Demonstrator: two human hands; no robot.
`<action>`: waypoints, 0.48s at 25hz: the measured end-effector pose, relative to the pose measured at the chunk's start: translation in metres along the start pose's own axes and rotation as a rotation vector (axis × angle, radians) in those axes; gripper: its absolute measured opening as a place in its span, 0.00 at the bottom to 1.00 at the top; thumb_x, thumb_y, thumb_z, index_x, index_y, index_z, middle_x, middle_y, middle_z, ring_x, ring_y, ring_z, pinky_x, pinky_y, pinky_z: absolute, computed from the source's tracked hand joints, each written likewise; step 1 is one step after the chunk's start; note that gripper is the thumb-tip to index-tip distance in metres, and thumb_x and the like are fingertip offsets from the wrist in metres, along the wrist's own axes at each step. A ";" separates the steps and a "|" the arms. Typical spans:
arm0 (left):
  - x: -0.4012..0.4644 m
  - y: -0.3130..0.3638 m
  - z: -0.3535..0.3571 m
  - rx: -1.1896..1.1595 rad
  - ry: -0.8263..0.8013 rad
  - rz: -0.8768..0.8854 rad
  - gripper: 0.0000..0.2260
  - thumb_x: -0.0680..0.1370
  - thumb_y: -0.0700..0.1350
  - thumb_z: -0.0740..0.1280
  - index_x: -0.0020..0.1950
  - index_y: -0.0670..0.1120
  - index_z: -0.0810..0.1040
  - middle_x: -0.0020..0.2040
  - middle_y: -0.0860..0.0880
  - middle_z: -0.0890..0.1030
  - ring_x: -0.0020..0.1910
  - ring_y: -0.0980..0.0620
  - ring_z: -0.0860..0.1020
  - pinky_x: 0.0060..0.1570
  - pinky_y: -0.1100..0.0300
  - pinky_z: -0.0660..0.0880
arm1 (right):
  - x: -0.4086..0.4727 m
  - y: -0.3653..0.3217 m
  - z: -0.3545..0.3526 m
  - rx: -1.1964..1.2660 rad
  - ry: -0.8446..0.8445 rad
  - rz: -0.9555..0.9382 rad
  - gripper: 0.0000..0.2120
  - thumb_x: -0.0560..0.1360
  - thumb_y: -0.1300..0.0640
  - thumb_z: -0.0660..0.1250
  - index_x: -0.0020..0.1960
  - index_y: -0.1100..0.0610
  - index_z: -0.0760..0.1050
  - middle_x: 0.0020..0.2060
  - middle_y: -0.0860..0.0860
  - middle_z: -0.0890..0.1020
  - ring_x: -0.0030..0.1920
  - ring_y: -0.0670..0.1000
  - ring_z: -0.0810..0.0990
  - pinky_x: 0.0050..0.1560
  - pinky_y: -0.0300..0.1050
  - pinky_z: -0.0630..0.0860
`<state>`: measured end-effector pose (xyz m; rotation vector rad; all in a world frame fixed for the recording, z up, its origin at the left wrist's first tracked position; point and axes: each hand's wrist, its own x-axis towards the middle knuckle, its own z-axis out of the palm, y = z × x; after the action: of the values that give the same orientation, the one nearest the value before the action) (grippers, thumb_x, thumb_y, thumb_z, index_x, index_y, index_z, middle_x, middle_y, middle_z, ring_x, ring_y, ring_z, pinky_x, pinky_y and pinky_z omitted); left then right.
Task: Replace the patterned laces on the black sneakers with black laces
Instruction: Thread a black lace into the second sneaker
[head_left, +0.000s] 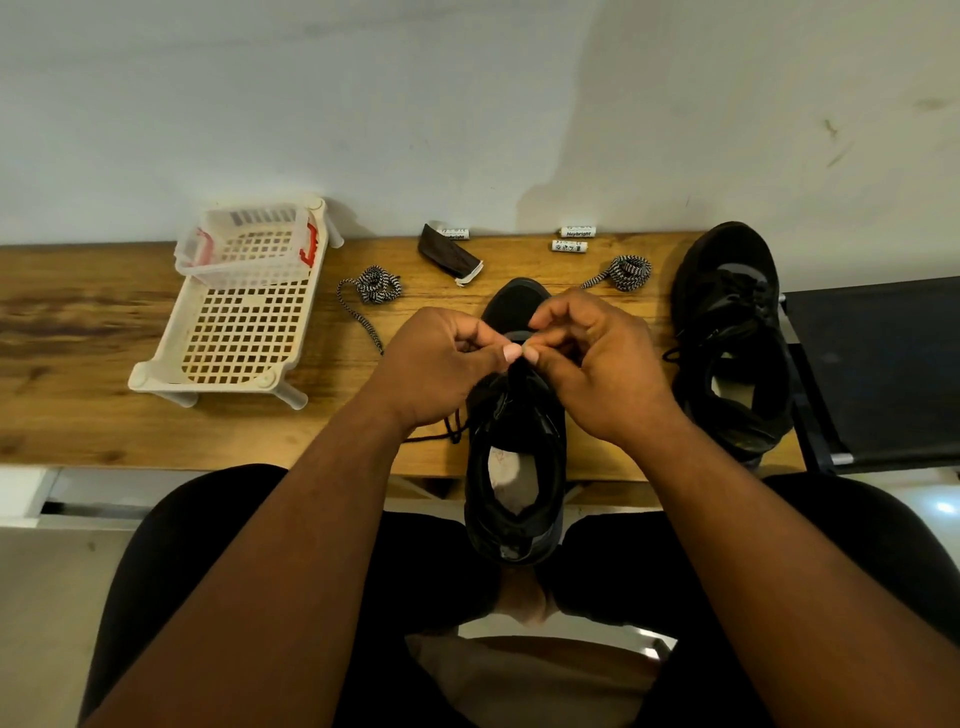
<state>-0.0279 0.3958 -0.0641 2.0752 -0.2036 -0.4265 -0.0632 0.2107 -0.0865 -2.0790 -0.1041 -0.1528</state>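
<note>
At centre frame the left hand (441, 364) and right hand (597, 364) pinch a black lace (519, 371) over the near sneaker (514, 467), hiding its eyelets. Second sneaker (732, 338) sits right. Farther up lie two patterned laces (376, 285) (626, 273), a white basket (244, 312) upper left, batteries (576, 239).
</note>
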 end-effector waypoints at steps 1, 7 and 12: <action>0.000 -0.003 -0.003 0.046 0.010 -0.018 0.03 0.78 0.48 0.74 0.45 0.51 0.87 0.41 0.50 0.87 0.44 0.49 0.85 0.47 0.53 0.81 | 0.000 0.001 0.001 -0.002 0.007 0.017 0.11 0.76 0.62 0.75 0.51 0.49 0.78 0.40 0.43 0.84 0.41 0.39 0.83 0.40 0.29 0.75; 0.001 -0.017 0.006 0.249 0.090 0.005 0.05 0.78 0.48 0.75 0.42 0.54 0.85 0.36 0.56 0.84 0.35 0.64 0.80 0.33 0.74 0.71 | -0.001 0.009 0.009 -0.249 -0.065 0.328 0.13 0.69 0.47 0.79 0.41 0.49 0.76 0.35 0.46 0.81 0.35 0.44 0.79 0.35 0.42 0.77; 0.002 -0.018 0.024 0.356 0.060 0.086 0.03 0.77 0.45 0.74 0.45 0.51 0.87 0.37 0.58 0.84 0.37 0.61 0.81 0.39 0.66 0.76 | 0.007 -0.003 0.006 -0.529 -0.192 0.322 0.16 0.70 0.40 0.74 0.34 0.51 0.80 0.32 0.46 0.81 0.35 0.45 0.79 0.33 0.41 0.74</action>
<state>-0.0357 0.3854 -0.0907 2.4138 -0.3519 -0.2900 -0.0565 0.2170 -0.0858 -2.6007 0.1740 0.2421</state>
